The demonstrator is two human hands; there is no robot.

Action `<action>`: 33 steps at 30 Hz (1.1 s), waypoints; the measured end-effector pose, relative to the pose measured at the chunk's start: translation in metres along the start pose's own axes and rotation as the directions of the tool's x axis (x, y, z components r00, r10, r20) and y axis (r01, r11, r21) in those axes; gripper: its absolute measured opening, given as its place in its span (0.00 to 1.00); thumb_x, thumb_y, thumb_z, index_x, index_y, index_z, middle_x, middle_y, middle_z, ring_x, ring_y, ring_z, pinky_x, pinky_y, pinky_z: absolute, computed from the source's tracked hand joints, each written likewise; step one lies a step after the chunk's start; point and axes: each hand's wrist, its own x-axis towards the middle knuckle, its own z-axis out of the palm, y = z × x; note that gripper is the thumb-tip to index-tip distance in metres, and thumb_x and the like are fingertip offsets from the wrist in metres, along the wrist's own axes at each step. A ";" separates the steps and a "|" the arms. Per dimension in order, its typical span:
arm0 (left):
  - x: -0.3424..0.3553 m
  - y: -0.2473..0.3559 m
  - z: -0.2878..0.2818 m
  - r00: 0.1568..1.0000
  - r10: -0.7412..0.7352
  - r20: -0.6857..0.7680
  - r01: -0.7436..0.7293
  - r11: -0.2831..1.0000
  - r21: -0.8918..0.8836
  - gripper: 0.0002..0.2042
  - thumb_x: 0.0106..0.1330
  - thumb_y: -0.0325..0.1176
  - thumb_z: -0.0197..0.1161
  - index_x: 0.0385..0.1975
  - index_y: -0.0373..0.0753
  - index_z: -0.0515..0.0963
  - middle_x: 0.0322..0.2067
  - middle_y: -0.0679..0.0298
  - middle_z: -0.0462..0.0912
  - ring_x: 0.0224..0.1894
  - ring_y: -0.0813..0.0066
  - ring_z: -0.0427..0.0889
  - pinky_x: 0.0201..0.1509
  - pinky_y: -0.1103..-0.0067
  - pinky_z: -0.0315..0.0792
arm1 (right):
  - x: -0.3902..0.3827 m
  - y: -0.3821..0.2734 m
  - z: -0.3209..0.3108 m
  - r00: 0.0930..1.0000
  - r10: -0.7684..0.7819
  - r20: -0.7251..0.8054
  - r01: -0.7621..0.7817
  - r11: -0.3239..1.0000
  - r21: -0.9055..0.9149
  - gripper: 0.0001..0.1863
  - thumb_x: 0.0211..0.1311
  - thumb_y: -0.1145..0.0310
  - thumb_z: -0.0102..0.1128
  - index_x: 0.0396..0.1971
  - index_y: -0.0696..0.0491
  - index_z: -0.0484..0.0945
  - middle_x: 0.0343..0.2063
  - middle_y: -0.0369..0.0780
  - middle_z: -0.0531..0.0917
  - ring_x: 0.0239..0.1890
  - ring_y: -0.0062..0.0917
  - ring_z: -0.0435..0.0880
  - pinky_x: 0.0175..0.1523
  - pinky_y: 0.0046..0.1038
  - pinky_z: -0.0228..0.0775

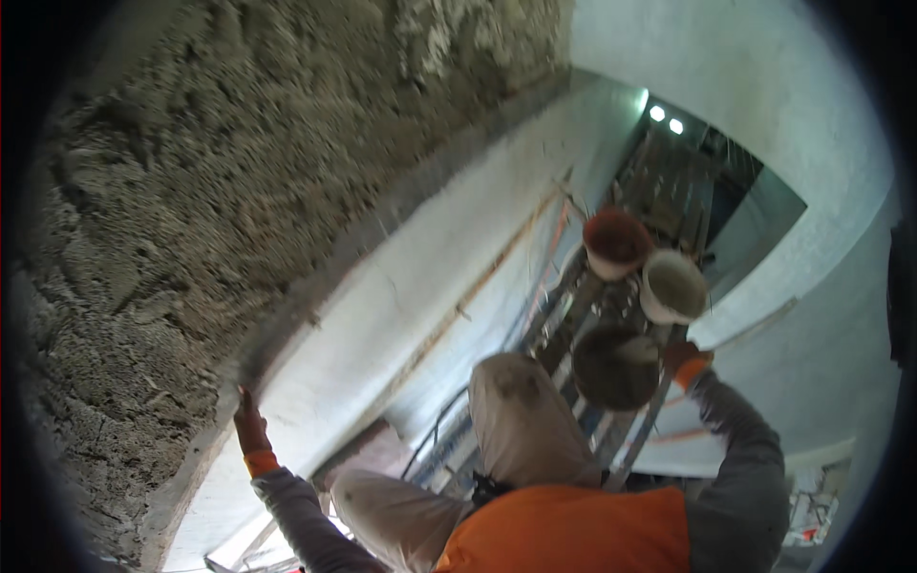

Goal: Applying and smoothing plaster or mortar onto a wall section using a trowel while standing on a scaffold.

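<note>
My left hand (251, 427) is at the lower edge of the rough, wet-looking plaster (181, 220), fingers stretched up against the border where the smooth white wall (411, 296) begins. Nothing shows in it. Off to the right, my right hand (684, 357) is closed beside the rim of a dark round tub (604, 382). From that hand a pale, flat-bladed tool (638, 350) reaches over the tub; its handle is hidden in my grip. Grey material sits inside the tub, though shadow hides how much.
Beyond the tub stand a reddish bucket (616, 241) and a whitish bucket (673, 288), close together on narrow planks (669, 181). My bent knees (521, 401) are between the wall and the tub. A curved white wall (831, 277) bounds the right side.
</note>
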 end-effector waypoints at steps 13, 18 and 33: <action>-0.018 0.062 0.010 0.936 -0.328 -0.128 0.298 0.932 -0.208 0.34 0.59 0.61 0.49 0.21 0.25 0.73 0.12 0.65 0.52 0.15 0.76 0.49 0.16 0.72 0.46 | -0.031 -0.006 0.021 0.993 -0.024 -0.116 0.042 0.986 0.159 0.13 0.51 0.58 0.49 0.25 0.47 0.82 0.27 0.39 0.83 0.34 0.33 0.82 0.37 0.36 0.72; -0.026 0.064 0.011 0.955 -0.280 -0.100 0.245 0.931 -0.269 0.29 0.62 0.56 0.49 0.23 0.27 0.73 0.11 0.65 0.52 0.14 0.76 0.49 0.15 0.73 0.45 | -0.003 -0.053 0.041 0.990 0.135 -0.042 -0.121 0.964 0.237 0.12 0.48 0.62 0.53 0.29 0.51 0.82 0.31 0.41 0.83 0.37 0.34 0.81 0.41 0.35 0.72; -0.032 0.082 0.010 0.921 -0.387 -0.033 0.333 0.831 -0.445 0.35 0.57 0.59 0.56 0.53 0.32 0.66 0.17 0.71 0.58 0.28 0.82 0.68 0.19 0.86 0.47 | 0.040 -0.079 0.116 0.908 -0.370 0.197 0.069 0.597 0.799 0.08 0.42 0.67 0.52 0.11 0.49 0.78 0.13 0.39 0.79 0.18 0.30 0.80 0.25 0.31 0.69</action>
